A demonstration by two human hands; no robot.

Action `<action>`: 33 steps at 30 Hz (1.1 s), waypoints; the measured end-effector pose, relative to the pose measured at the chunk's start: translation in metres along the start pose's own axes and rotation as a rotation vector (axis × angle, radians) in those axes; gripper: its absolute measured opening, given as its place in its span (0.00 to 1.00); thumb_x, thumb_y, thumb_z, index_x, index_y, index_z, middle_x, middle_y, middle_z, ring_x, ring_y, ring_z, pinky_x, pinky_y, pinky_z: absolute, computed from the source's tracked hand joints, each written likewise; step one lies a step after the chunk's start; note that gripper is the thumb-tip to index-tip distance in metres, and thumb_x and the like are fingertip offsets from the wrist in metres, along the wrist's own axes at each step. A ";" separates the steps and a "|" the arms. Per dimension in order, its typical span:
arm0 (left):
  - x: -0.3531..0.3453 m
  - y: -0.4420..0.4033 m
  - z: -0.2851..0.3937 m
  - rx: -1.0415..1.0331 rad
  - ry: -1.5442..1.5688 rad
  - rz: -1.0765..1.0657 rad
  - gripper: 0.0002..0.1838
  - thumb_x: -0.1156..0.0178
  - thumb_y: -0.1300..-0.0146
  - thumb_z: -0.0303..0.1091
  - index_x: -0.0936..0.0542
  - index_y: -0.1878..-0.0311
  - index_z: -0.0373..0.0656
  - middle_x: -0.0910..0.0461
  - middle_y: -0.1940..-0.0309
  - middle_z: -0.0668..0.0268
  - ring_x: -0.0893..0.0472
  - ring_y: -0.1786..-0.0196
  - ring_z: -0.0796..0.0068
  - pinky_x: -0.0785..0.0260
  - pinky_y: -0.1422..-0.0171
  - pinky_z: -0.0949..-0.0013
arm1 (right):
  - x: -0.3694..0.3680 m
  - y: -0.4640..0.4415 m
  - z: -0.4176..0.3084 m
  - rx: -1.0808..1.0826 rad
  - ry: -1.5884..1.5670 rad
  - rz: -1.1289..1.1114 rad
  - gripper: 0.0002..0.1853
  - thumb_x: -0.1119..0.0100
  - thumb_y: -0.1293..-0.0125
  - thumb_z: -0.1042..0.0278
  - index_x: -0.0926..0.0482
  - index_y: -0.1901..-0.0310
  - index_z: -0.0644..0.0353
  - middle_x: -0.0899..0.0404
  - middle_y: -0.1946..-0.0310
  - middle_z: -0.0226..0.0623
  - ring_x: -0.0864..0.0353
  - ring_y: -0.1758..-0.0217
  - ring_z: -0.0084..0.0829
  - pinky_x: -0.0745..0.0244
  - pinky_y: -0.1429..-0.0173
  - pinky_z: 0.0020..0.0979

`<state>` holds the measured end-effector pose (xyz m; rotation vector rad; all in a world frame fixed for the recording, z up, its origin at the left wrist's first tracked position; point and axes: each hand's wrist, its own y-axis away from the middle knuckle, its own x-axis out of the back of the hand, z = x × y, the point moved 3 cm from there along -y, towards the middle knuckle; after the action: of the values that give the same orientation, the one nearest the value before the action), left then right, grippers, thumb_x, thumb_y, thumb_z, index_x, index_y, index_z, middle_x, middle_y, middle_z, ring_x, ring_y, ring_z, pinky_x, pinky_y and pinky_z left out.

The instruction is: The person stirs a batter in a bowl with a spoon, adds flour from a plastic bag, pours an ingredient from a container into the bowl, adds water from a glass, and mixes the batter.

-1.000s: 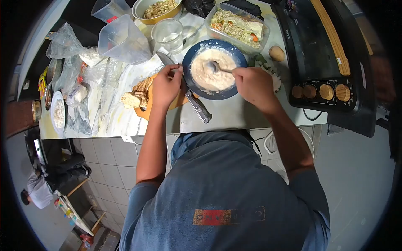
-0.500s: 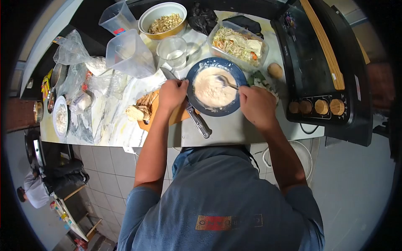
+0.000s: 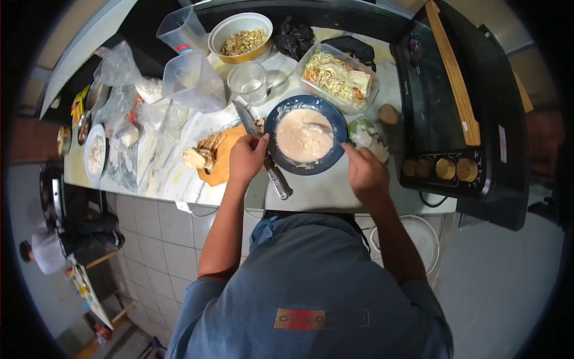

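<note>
At a blue dish, right hand grasping spoon in pale mixture, left hand alongside, grip unclear.

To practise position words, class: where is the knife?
In the head view, the knife lies just left of the blue dish, partly hidden by the left hand.

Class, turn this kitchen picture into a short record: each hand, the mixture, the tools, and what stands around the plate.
Right hand: grips the spoon by its handle
Left hand: at the left edge of the blue plate; contact unclear
Mixture: pale mixture in the blue plate, spoon dipped in
Other tool: knife, left of the plate
Left side: orange board
Behind: clear glass
Right side: oven
</note>
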<state>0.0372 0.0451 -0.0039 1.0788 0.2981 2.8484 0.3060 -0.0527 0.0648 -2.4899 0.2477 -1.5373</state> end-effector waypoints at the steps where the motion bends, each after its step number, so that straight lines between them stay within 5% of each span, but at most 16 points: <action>1: 0.000 0.007 0.000 -0.039 0.074 0.108 0.20 0.36 0.35 0.46 0.18 0.65 0.33 0.19 0.79 0.57 0.19 0.76 0.60 0.28 0.66 0.61 | -0.003 0.005 0.003 0.018 -0.045 -0.003 0.14 0.43 0.36 0.75 0.16 0.50 0.55 0.24 0.70 0.42 0.21 0.67 0.47 0.25 0.62 0.42; 3: 0.000 0.017 0.003 -0.101 0.155 0.216 0.17 0.34 0.35 0.42 0.20 0.58 0.34 0.21 0.79 0.64 0.24 0.77 0.71 0.30 0.69 0.68 | -0.002 0.010 0.003 -0.014 -0.079 -0.035 0.16 0.44 0.35 0.74 0.17 0.47 0.54 0.22 0.68 0.44 0.20 0.65 0.48 0.24 0.60 0.43; 14: 0.000 0.090 0.021 0.081 0.176 0.254 0.15 0.36 0.32 0.41 0.19 0.60 0.35 0.22 0.79 0.66 0.27 0.78 0.80 0.34 0.72 0.70 | -0.021 -0.013 0.028 -0.039 -0.088 -0.155 0.20 0.45 0.35 0.69 0.21 0.41 0.52 0.20 0.63 0.46 0.18 0.60 0.50 0.21 0.56 0.47; 22: 0.001 0.105 0.012 0.147 0.184 0.231 0.16 0.36 0.31 0.42 0.18 0.59 0.35 0.19 0.72 0.68 0.26 0.71 0.84 0.32 0.65 0.74 | -0.039 -0.042 0.009 0.098 -0.069 -0.289 0.18 0.50 0.40 0.76 0.17 0.50 0.55 0.18 0.62 0.47 0.17 0.58 0.52 0.22 0.54 0.49; 30: 0.018 0.084 0.006 0.111 0.263 0.172 0.16 0.37 0.30 0.41 0.18 0.58 0.34 0.19 0.70 0.69 0.25 0.68 0.84 0.32 0.61 0.76 | -0.022 -0.036 0.000 -0.046 0.116 -0.277 0.14 0.50 0.40 0.70 0.15 0.57 0.53 0.16 0.65 0.42 0.16 0.60 0.48 0.22 0.55 0.48; 33: 0.023 0.069 0.005 0.009 0.313 0.148 0.13 0.37 0.31 0.38 0.19 0.60 0.34 0.23 0.77 0.71 0.30 0.74 0.86 0.37 0.70 0.76 | -0.023 -0.027 -0.014 -0.028 0.038 -0.286 0.12 0.47 0.40 0.69 0.14 0.60 0.55 0.16 0.68 0.44 0.16 0.60 0.49 0.22 0.54 0.48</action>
<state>0.0226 -0.0180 0.0295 0.6779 0.2599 3.1497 0.2840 -0.0223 0.0583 -2.6109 -0.0877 -1.6959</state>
